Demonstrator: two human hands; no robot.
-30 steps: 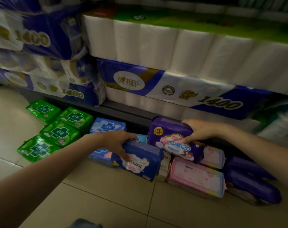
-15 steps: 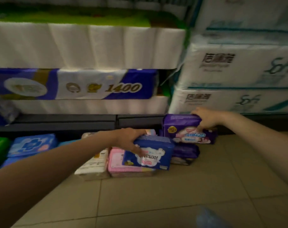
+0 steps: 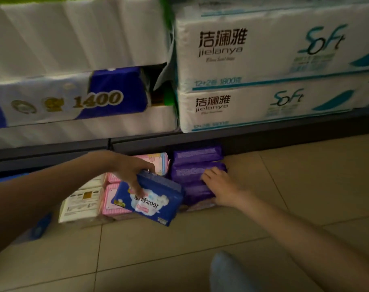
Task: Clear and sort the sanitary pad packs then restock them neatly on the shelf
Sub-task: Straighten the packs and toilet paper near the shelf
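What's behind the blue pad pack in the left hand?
Behind the blue pack gripped by the left hand lie pink packs, one farther back, with a white pack beside them. The blue pack covers the pink packs' right parts.

Pad packs (image 3: 197, 173) on floor (image 3: 179, 239) below shelf (image 3: 263, 135); tissue bales (image 3: 263, 60) on shelf.

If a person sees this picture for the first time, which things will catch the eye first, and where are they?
First comes the blue pad pack, low in the centre, gripped from above by the left hand and tilted over the floor tiles. Just right of it, the right hand rests on the purple packs stacked at the shelf's foot. Above, the big white tissue bales printed "jielanya Soft" fill the upper right.
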